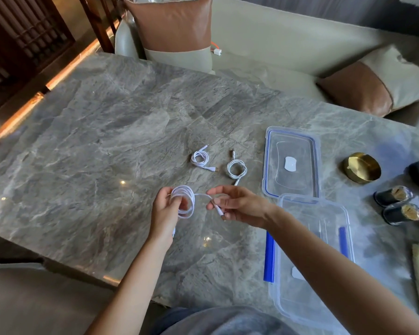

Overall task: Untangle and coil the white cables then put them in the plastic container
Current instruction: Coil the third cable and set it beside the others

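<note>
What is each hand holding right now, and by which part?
One thin white cable: the left hand grips its coiled loops, and the right hand pinches the free end near the plug.

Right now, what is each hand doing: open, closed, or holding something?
Left hand: grips the white cable at its coil.
Right hand: pinches the same cable's loose end, near its plug.

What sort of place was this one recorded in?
Most likely a home living room: a grey marble table stands against a pale sofa with brown-and-cream cushions, and a brass dish sits on the table.
</note>
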`<state>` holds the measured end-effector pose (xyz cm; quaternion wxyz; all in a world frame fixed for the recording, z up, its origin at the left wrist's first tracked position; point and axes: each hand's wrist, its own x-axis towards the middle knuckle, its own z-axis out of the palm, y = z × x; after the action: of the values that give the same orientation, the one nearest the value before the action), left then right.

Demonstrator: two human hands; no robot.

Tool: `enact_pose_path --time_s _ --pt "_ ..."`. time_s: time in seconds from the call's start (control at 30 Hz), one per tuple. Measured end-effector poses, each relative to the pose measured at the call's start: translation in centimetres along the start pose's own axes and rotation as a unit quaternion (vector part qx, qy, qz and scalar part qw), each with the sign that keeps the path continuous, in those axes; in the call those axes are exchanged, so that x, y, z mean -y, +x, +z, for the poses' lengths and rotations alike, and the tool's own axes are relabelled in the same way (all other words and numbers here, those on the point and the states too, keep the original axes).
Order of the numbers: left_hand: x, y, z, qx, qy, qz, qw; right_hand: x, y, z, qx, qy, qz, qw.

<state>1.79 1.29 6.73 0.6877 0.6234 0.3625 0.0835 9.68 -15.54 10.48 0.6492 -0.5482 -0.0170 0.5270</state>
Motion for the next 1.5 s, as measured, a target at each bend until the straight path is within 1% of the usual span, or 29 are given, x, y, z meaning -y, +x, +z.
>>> enact_pose_path --time_s 0.07,0.13,0.2,0.27,0.33,0.43,0.5,0.57,0.63,0.7,0.73,0.83,0.9,0.93,1.0,1.07,1.1,1.17,1.23,1.3,1.37,1.43,1.47,1.5 --pt "0.1 -0.2 0.5 -0.019 0.031 0.055 0.998 0.3 0.0 0.2 0.042 0.077 0.024 0.996" --pt "0.2 -0.6 1.0 -0.033 0.054 0.086 0.994 0.3 0.3 0.9 0.035 0.081 0.006 0.996" --pt "0.3 -1.0 1.5 -0.021 0.066 0.095 0.993 0.1 0.7 1.7 -0.020 0.064 -0.062 0.996" --pt "0.4 -1.8 2.0 0.023 0.048 0.075 0.996 -0.1 1.1 2.2 -0.089 0.050 -0.155 0.983" --pt "0.2 -2.8 2.5 0.073 0.022 0.043 0.996 -0.2 1.3 2.4 -0.144 -0.024 -0.229 0.962" --pt "-0.5 -3.3 2.4 0.114 -0.040 -0.026 0.992 -0.3 1.1 2.5 -0.182 -0.169 -0.289 0.925" --pt "-1.2 -3.3 1.9 0.131 -0.081 -0.075 0.985 -0.2 0.7 2.4 -0.194 -0.243 -0.312 0.898" --pt "-1.6 -3.2 1.5 0.137 -0.103 -0.095 0.981 -0.1 0.2 2.1 -0.210 -0.319 -0.322 0.866" --pt "-1.6 -3.5 1.4 0.132 -0.099 -0.099 0.981 -0.2 -0.3 1.9 -0.215 -0.347 -0.320 0.855" --pt "-1.6 -3.8 1.6 0.127 -0.107 -0.105 0.980 -0.5 -0.4 1.9 -0.220 -0.328 -0.308 0.865" --pt "-1.6 -4.0 1.8 0.126 -0.111 -0.103 0.980 -0.6 -0.3 2.0 -0.223 -0.298 -0.297 0.879" --pt "-1.8 -4.2 2.6 0.108 -0.115 -0.085 0.984 -1.1 -0.1 2.1 -0.216 -0.133 -0.227 0.940" --pt "-1.8 -4.3 3.0 0.091 -0.104 -0.065 0.988 -1.5 -0.2 2.0 -0.181 -0.018 -0.165 0.969" --pt "-1.8 -4.3 3.1 0.085 -0.095 -0.055 0.990 -1.7 -0.2 2.0 -0.166 0.006 -0.146 0.975" --pt "-1.7 -4.3 3.2 0.078 -0.079 -0.039 0.993 -2.0 -0.2 1.9 -0.157 -0.014 -0.140 0.978" --pt "-1.8 -4.1 3.2 0.081 -0.100 -0.054 0.990 -1.9 -0.3 1.6 -0.143 -0.025 -0.147 0.978" --pt "-2.0 -3.9 3.2 0.086 -0.140 -0.077 0.983 -1.9 -0.3 1.5 -0.122 -0.005 -0.151 0.981" --pt "-2.4 -3.5 3.2 0.105 -0.234 -0.128 0.958 -2.1 -0.4 1.2 -0.069 0.064 -0.148 0.984" --pt "-2.9 -3.2 3.2 0.140 -0.301 -0.151 0.931 -2.2 -0.7 1.0 -0.017 0.125 -0.132 0.983" --pt "-3.4 -3.1 3.1 0.172 -0.360 -0.160 0.903 -2.1 -0.7 0.8 0.013 0.152 -0.125 0.980" --pt "-3.9 -2.8 2.8 0.196 -0.405 -0.185 0.874 -1.9 -0.6 0.9 0.015 0.164 -0.116 0.980" --pt "-4.3 -2.4 2.1 0.236 -0.427 -0.222 0.844 -1.7 -0.5 0.7 -0.014 0.147 -0.106 0.983" --pt "-4.4 -2.0 1.7 0.260 -0.419 -0.242 0.836 -1.6 -0.4 0.5 -0.033 0.130 -0.101 0.986" --pt "-4.4 -1.6 1.3 0.279 -0.395 -0.257 0.837 -1.5 -0.3 0.4 -0.052 0.109 -0.096 0.988"
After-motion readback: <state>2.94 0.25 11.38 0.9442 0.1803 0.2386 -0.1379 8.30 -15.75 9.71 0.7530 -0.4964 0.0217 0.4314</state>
